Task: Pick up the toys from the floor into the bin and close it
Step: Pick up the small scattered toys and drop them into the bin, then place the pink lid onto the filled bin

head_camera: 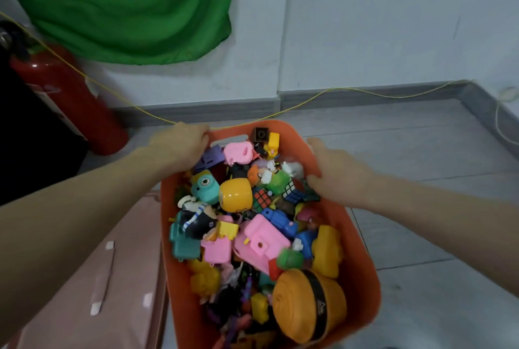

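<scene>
Bin (362,239): orange plastic, standing on the floor (421,202) at centre frame, open on top, a handle slot in its far wall.
Toys (252,236): piled to the rim inside the bin — a yellow-orange capsule (235,194), a teal camera (204,187), two puzzle cubes (276,197), pink pieces, blue blocks and a wide orange roll with a black band (309,303) at the near end.
Left hand (184,142): on the bin's far left corner, fingers curled over the rim.
Right hand (334,169): on the bin's right rim, fingers bent over the edge, thumb tip by the toys; the grip is blurred.
Pink lid (92,278): flat on the floor just left of the bin, white clips on it.
Cord (309,101): thin, yellow, strung low across the wall behind the bin.
Extinguisher (70,96): red, leaning at the far left.
Green cloth (126,6): hanging on the wall — above the extinguisher.
</scene>
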The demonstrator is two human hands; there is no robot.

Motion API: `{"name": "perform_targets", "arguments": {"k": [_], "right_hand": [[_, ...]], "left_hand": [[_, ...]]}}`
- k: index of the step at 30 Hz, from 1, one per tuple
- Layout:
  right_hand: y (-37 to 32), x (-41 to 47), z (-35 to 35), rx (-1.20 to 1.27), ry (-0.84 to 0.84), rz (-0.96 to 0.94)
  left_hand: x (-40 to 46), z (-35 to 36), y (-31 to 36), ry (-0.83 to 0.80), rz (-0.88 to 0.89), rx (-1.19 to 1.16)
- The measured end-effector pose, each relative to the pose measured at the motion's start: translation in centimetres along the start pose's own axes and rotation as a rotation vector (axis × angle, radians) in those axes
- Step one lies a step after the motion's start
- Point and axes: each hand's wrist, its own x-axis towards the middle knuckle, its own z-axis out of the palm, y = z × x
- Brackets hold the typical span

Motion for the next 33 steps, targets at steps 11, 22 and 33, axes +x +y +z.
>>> {"name": "perform_targets", "arguments": {"k": [11,22,33], "right_hand": [[7.1,6.4,-1.7,0.003,-0.034,-0.289],[0.7,12.9,-6.7,0.040,0.032,-0.086],[-18.6,4.3,4.1,0.167,0.062,-0.703]], "left_hand": [[-0.9,0.1,2.7,-0.044,-0.137,0.108],[-5.1,0.7,1.1,-0.509,-0.503,-0.973],[-12.3,17.6,-2.2,-0.490,-0.445,0.059]]}}
